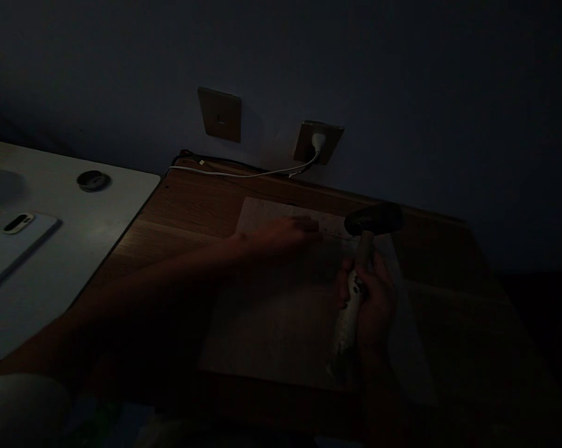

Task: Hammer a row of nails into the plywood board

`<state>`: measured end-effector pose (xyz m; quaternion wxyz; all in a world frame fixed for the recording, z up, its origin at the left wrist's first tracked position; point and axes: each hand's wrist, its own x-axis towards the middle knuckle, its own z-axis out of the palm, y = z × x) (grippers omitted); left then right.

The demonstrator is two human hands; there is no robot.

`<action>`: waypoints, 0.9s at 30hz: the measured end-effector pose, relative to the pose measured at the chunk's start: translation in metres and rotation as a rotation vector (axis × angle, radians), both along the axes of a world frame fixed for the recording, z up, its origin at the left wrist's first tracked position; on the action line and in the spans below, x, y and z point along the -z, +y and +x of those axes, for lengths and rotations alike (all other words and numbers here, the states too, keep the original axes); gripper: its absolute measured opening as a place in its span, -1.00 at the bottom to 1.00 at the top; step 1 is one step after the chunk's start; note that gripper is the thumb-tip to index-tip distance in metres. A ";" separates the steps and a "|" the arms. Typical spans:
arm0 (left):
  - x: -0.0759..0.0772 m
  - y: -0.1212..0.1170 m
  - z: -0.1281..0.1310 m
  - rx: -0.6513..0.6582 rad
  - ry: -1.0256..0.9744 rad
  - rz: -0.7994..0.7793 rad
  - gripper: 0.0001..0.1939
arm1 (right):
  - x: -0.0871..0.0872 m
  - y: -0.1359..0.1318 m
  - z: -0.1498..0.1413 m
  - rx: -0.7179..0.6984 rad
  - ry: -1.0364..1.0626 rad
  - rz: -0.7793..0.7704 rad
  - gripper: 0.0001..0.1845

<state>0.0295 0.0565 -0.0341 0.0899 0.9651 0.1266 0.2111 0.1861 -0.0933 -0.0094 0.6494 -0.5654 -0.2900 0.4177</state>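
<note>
Hammer (350, 314) held short, likely for control
Right grip (377, 298) wraps it closely; left grip (281, 233), over the board (262, 330), is too blurred to tell.

A dimly lit indoor room, apparently in a home, is indicated. The plain wall (439, 124) is fitted with two wall plates (219, 115); a white plug (318, 140) is inserted in one, and its cable (253, 175) is routed along the rear of a wooden desk (188, 199). A phone (20, 246) is placed on the adjoining white desk (122, 214).
</note>
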 end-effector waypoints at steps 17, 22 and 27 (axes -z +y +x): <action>0.024 0.026 -0.035 -0.362 -0.209 -0.406 -0.74 | 0.002 0.001 0.000 -0.011 -0.025 -0.048 -0.63; 0.026 0.030 -0.037 -0.281 -0.175 -0.389 -0.76 | -0.001 0.001 -0.003 0.003 -0.040 -0.073 -0.57; 0.027 0.030 -0.035 -0.296 -0.185 -0.453 -0.77 | -0.009 0.006 -0.016 -0.134 -0.028 -0.110 -0.48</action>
